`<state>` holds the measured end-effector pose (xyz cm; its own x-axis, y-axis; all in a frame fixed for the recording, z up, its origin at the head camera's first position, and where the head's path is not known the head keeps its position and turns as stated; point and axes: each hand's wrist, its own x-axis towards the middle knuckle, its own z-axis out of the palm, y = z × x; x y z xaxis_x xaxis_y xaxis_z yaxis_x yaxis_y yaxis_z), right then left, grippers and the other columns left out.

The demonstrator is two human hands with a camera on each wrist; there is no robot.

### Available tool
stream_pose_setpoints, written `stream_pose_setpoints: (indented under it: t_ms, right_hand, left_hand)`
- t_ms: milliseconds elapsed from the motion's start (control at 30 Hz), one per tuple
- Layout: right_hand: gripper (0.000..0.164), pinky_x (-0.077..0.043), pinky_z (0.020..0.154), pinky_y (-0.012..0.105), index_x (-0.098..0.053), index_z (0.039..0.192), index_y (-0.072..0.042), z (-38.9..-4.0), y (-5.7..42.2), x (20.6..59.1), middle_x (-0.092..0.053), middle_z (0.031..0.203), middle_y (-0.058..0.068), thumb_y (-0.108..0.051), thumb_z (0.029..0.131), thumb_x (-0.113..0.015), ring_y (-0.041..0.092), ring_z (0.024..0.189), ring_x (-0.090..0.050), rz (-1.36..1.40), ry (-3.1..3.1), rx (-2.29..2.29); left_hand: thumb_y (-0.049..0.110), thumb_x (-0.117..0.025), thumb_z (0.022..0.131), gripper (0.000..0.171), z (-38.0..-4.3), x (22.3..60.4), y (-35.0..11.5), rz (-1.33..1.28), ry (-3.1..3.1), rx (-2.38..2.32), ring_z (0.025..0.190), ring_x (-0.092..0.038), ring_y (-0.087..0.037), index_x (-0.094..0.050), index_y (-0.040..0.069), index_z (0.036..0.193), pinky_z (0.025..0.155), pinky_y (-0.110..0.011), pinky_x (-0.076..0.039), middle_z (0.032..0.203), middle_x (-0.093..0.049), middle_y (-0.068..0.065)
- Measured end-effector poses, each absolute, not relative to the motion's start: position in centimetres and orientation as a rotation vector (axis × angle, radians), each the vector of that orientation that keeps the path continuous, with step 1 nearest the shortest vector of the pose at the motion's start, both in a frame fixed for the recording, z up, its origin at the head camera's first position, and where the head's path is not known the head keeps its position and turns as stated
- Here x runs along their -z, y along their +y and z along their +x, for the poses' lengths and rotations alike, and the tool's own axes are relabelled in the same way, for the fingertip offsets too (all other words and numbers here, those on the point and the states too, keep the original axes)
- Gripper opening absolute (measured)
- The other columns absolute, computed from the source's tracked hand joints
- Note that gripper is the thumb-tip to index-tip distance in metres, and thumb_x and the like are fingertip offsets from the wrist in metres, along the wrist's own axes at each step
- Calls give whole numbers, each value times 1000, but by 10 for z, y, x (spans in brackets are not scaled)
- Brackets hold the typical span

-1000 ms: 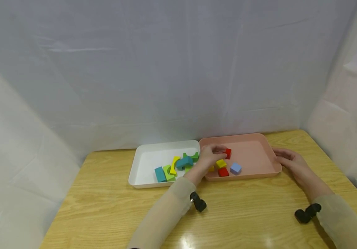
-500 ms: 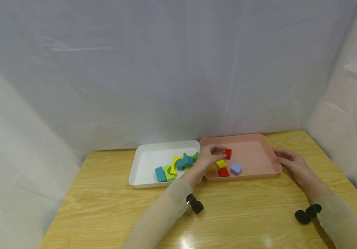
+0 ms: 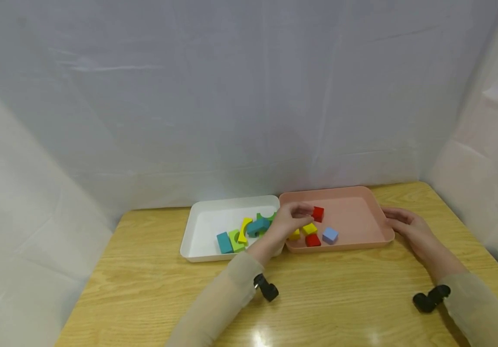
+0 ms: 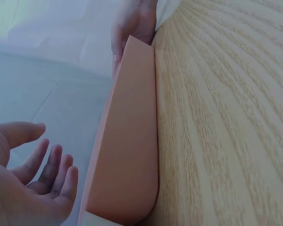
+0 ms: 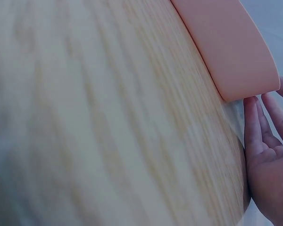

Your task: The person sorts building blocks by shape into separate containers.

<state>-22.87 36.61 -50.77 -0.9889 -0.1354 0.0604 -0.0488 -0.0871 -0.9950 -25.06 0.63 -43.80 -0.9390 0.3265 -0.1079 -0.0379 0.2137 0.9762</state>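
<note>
My left hand hovers over the left end of the pink tray, thumb and fingers apart. In the left wrist view nothing lies between the fingers, which bend loosely. Just right of its fingertips, in the head view, a red cube lies in the tray. Nearer the front lie yellow blocks, a second red block and a light blue cube. My right hand touches the tray's right end; its fingers look straight against the outer wall in the right wrist view.
Left of the pink tray, and touching it, stands a white tray. It holds teal blocks, a yellow arch and green arched pieces. White sheeting encloses the wooden table at the back and sides.
My left hand has drawn slightly left, away from the red cube, and its forearm has shifted left too. The red cube stays in place. My right hand keeps its place at the tray.
</note>
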Motion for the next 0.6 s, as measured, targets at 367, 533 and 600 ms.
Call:
stream_pose_setpoints:
  t_ms: [367, 533, 600]
  right_hand:
    - [36, -58, 86, 12, -72, 129, -27, -230, 366, 509, -76, 118, -20, -2, 108, -57, -5, 105, -71, -195, 2000, 2280]
    - [38, -55, 87, 9, -71, 126, -32, -230, 364, 509, -74, 117, -22, -2, 108, -56, -6, 104, -69, -227, 2067, 2247]
    - [37, -54, 88, 8, -70, 126, -32, -230, 364, 508, -74, 117, -23, -2, 108, -55, -7, 104, -68, -236, 2092, 2232]
  left_hand:
    - [11, -72, 102, 34, -245, 433, -8, 404, 2196, -1789, 119, -67, -25, -69, 5, 135, 110, -38, -57, 134, -70, -15]
    - [10, -71, 102, 33, -243, 432, -15, 415, 2215, -1763, 118, -68, -25, -69, 5, 135, 108, -36, -58, 138, -69, -19]
    - [9, -70, 102, 33, -243, 431, -18, 410, 2218, -1757, 117, -68, -25, -69, 5, 134, 105, -35, -59, 137, -70, -18]
